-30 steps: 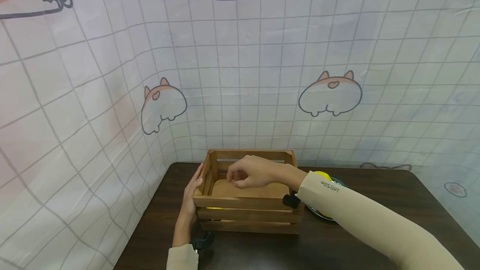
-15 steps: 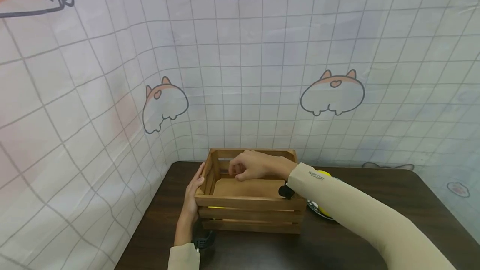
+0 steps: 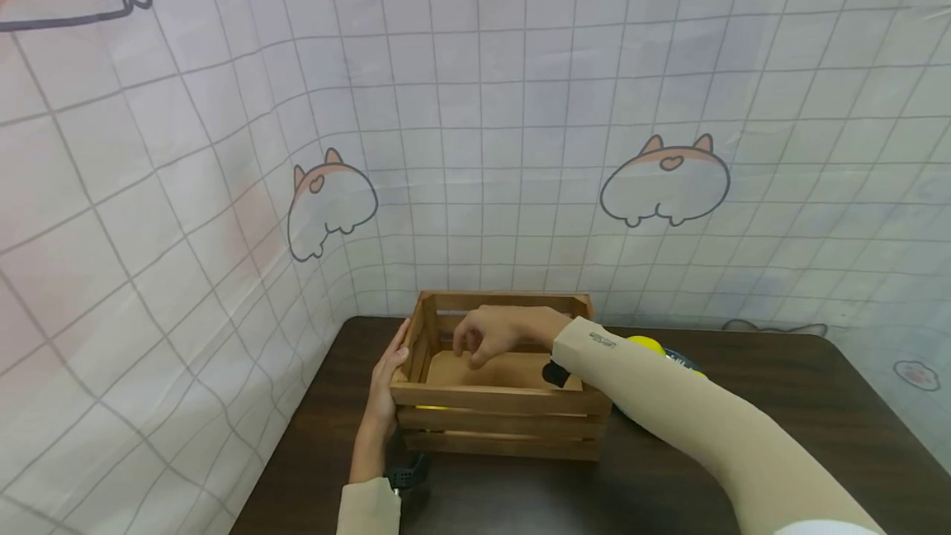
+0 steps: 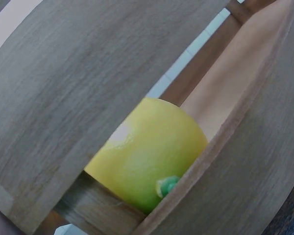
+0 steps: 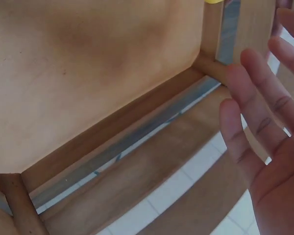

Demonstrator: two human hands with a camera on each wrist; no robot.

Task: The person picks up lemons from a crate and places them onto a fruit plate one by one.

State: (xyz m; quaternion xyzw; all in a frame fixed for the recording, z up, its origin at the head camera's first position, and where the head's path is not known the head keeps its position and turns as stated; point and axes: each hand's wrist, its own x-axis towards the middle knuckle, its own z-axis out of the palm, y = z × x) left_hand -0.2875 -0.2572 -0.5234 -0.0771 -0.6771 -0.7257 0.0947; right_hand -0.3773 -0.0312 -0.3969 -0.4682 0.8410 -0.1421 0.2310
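A slatted wooden crate point(image 3: 505, 423) stands on the dark table. My left hand point(image 3: 384, 378) rests along its left outer side, fingers straight, thumb at the rim. Over the crate's opening hovers my right hand point(image 3: 494, 333), fingers loosely bent and holding nothing. The right wrist view shows the right palm and spread fingers point(image 5: 259, 105) above the crate's bare floor point(image 5: 88, 63). Inside, behind the front slats in the left wrist view, lies a yellow-green fruit point(image 4: 152, 147) with a green stem; only a yellow sliver shows in the head view.
Right of the crate, a patterned plate point(image 3: 676, 358) with a yellow round thing point(image 3: 646, 343) is partly covered by my right sleeve point(image 3: 669, 403). A white gridded curtain point(image 3: 505, 188) with cartoon dogs hangs behind and left of the table point(image 3: 780, 386).
My right hand has risen slightly and then dipped over the crate, its fingers loosening a little. The left hand keeps its place at the crate's side. The whole view has shifted slightly.
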